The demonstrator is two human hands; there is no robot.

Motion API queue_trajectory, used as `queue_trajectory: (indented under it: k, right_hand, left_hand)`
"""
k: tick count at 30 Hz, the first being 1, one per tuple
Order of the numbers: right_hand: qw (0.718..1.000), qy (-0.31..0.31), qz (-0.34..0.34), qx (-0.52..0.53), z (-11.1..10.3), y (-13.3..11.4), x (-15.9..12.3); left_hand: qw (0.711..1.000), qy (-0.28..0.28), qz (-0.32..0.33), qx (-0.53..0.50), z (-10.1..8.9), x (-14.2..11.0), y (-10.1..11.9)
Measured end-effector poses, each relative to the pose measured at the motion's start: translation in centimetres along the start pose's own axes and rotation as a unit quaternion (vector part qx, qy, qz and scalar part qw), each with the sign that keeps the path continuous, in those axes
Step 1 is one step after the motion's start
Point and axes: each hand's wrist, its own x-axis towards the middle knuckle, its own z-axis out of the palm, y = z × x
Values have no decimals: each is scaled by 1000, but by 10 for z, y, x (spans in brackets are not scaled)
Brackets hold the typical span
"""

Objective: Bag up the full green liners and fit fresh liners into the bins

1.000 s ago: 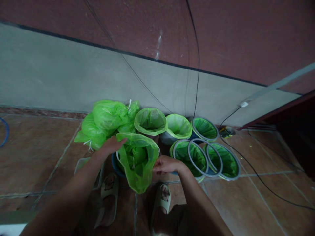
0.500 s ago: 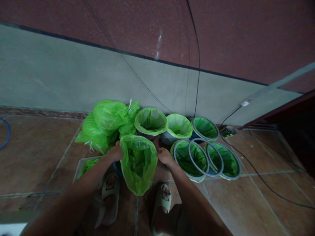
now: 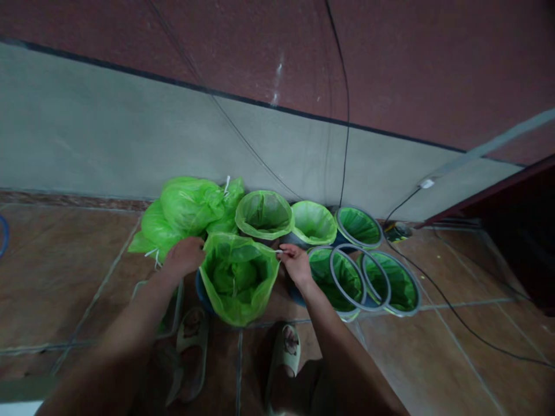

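On the floor by my feet, a green bag sits open in a blue bin. My hands are apart. My left hand pinches one side of the bag's top. My right hand pinches a white string on the other side. Tied green bags lie behind my left hand.

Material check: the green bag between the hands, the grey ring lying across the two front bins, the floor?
Green bag: likely thin plastic film, slight sheen; translucent, softly creased.
Grey ring: probably moulded plastic, smooth; even colour, though painted metal is possible.
Floor: looks like ceramic tile, dull; straight pale joints.
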Motion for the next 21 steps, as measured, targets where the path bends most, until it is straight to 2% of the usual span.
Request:
queue_trajectory:
  k: [2,3,5,6,8,10,12,14,17,19,21]
  right_hand:
    - [994,16,-32,106,-5,-28,-6]
    - [987,14,-45,151,-7,-42,-11]
    - [971,-5,-83,222,-11,-69,-21]
    - [963,-16,-102,249,-11,-80,-26]
    - [950,-46,-121,285,-10,-95,-33]
    - [941,-73,-114,310,-5,-101,-37]
    - [936,-90,-91,327,0,-100,-38]
    - [933,-99,-73,338,4,-96,-37]
    - [929,-112,-65,347,7,-91,-36]
    - [925,-118,-64,354,8,-90,-36]
    - [924,-121,-63,358,7,-89,-36]
  left_hand:
    - [996,75,4,-52,-20,-5,5]
    - [987,117,19,-111,-29,-8,10]
    - [937,211,71,-269,-44,-18,25]
    - [907,236,103,-334,-48,-22,33]
    - [862,243,140,-422,-52,-28,49]
    - [849,212,125,-468,-49,-26,58]
    - [858,183,77,-474,-42,-20,58]
    - [890,160,54,-423,-34,-13,51]
    - [954,67,100,-276,-24,-10,42]
    - [976,-16,126,-180,-16,-12,41]
    - [989,-55,96,-99,-7,-13,45]
